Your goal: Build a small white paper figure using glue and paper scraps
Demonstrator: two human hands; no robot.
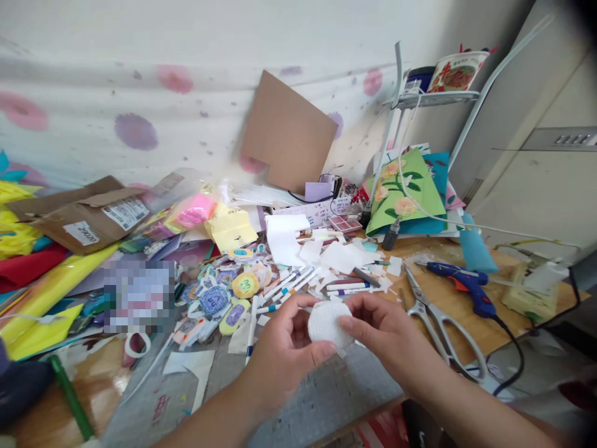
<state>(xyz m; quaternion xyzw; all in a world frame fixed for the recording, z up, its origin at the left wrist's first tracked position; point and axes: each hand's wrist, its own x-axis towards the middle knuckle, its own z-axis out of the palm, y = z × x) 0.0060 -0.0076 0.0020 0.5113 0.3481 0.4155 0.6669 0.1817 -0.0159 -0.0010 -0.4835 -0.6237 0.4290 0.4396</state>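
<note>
A small white rounded piece (330, 325) with a ribbed surface is held between my two hands, above the front of the grey work mat (298, 404). My left hand (291, 348) grips its left side, fingers curled behind and thumb along the lower edge. My right hand (380, 330) pinches its right side, with the thumb on the face. Just behind my hands lie white markers (289, 285), white paper scraps (340, 256) and a pile of coloured cut-out stickers (215, 301).
Large silver scissors (431, 314) and a blue glue gun (466, 283) lie at the right. A cardboard box (88, 214) and yellow rolls stand at the left. A brown board (289, 134) leans against the wall; a white rack (433, 98) rises at the back right.
</note>
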